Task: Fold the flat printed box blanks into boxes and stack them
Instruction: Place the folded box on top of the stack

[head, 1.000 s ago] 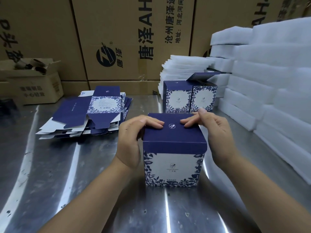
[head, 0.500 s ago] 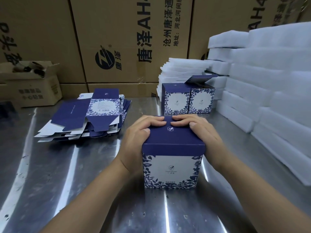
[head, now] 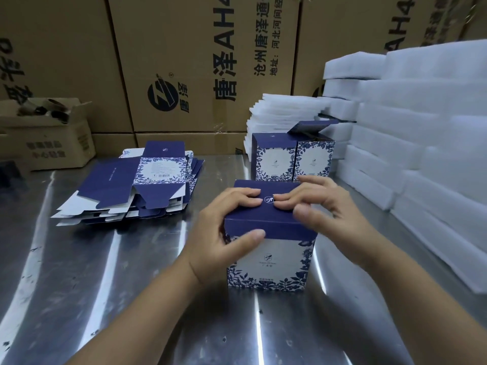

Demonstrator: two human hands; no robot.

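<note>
A folded navy-and-white floral box (head: pixel 274 259) stands upright on the steel table (head: pixel 118 299) in front of me. My left hand (head: pixel 224 233) grips its left side, fingers on the navy lid and thumb pressed on the front lid edge. My right hand (head: pixel 324 209) rests its fingertips on the lid by the small logo, thumb raised off the box. Behind it stand two finished boxes (head: pixel 292 159), the right one with its lid flap up. A pile of flat box blanks (head: pixel 137 185) lies at the left.
Stacks of white foam sheets (head: pixel 421 143) line the right side and the back. Large brown cartons (head: pixel 197 64) form a wall behind the table. A small open carton (head: pixel 44 135) sits at the far left.
Both hands slid from the far edge of the lid toward its middle. My left thumb came down onto the front lid edge, and the right thumb lifted.
</note>
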